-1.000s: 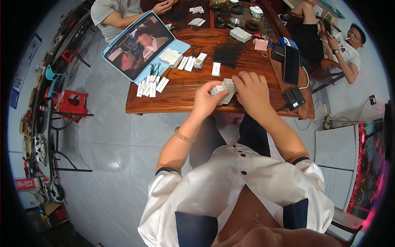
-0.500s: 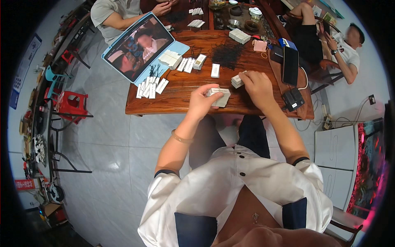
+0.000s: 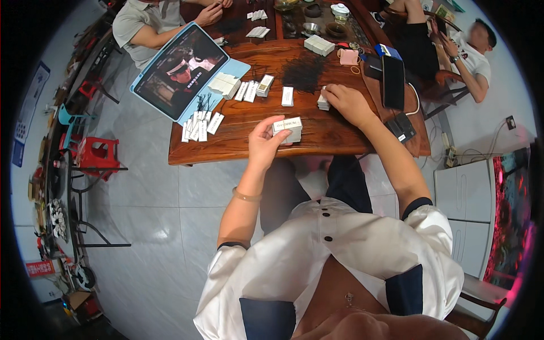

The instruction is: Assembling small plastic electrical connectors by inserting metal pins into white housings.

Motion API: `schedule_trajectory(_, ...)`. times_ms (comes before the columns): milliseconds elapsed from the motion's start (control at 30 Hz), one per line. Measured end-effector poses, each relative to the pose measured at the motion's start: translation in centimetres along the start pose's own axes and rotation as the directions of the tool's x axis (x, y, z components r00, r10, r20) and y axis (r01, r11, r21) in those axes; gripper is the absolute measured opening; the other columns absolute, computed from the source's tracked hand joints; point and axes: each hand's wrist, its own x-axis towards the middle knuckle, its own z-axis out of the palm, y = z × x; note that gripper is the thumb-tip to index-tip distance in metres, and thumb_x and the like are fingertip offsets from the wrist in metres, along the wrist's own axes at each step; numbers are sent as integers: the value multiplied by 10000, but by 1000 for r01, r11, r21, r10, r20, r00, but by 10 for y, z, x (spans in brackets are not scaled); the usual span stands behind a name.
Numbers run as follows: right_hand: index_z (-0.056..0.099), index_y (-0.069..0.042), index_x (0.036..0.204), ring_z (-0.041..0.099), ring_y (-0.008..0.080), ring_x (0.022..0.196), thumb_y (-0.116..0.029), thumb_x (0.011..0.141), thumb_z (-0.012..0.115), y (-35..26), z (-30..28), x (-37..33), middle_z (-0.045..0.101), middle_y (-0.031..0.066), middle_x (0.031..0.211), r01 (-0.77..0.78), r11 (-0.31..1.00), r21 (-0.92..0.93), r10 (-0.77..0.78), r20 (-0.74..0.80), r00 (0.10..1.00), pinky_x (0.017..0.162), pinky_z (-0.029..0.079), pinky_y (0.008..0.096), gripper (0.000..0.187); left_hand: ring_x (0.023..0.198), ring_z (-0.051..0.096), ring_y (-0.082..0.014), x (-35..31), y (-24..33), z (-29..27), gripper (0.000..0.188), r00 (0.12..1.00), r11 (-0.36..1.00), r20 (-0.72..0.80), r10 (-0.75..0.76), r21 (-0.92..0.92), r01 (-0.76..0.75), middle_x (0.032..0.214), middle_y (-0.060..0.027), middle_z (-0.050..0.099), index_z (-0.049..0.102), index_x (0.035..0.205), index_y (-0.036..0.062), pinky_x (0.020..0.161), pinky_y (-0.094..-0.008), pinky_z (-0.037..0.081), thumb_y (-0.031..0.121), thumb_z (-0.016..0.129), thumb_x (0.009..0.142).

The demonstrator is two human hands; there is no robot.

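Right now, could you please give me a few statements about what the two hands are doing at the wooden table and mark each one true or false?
1. The left hand holds a small white box above the near edge of the wooden table. True.
2. The right hand is resting in the person's lap. False: it reaches out over the table to a small stack of white cards.
3. A tablet with a lit screen lies at the table's far left corner. True.
4. The dark pile of thin strands lies on the floor. False: it lies on the table, beyond the right hand.
5. Both hands grip the same box. False: they are apart.
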Motion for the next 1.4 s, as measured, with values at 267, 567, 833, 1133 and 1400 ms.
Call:
schedule_trajectory(267,566,-79,1115,604,254,948,-92,792,533,-7,-15,-15,561,92,1085,-83,997,7,82,30,996,792,516,360,325,972,615,-191,1,-6,-1,406,997,997,-15,78,-25,-79,1079,-127,613,534,1188,-23,756,-321,583,-84,656,806)
schedule_trajectory(567,538,-60,1230,625,190,947,-103,821,691,-75,-49,0,532,129,1147,-390,398,830,368,245,897,811,520,288,439,989,607,-214,-2,-8,2,397,993,993,-100,65,106,-55,1109,-132,586,526,1175,-14,779,-344,588,-86,640,801)
schedule_trajectory(833,423,-33,1332,615,179,969,-180,961,529,-91,-46,-4,542,129,1178,-479,-307,822,218,551,806,786,550,301,413,1065,572,-231,-5,-4,19,380,959,936,85,271,210,-283,1150,-142,577,546,1112,5,934,-369,481,-88,668,765)
schedule_trajectory(1133,505,-4,1227,631,166,937,-205,963,531,-94,-47,-8,595,107,1109,-409,-423,809,292,548,784,780,555,293,333,1092,549,-250,-13,5,39,414,888,823,214,406,336,-458,1139,-141,564,563,1085,18,959,-369,437,-65,733,716)
schedule_trajectory(1400,540,6,1165,649,163,869,-202,948,560,-96,-49,-15,624,116,1030,-324,-495,806,357,529,770,747,569,294,301,1105,546,-250,-16,6,40,465,917,862,184,353,316,-396,1176,-144,549,553,1158,7,959,-361,449,-100,707,733)
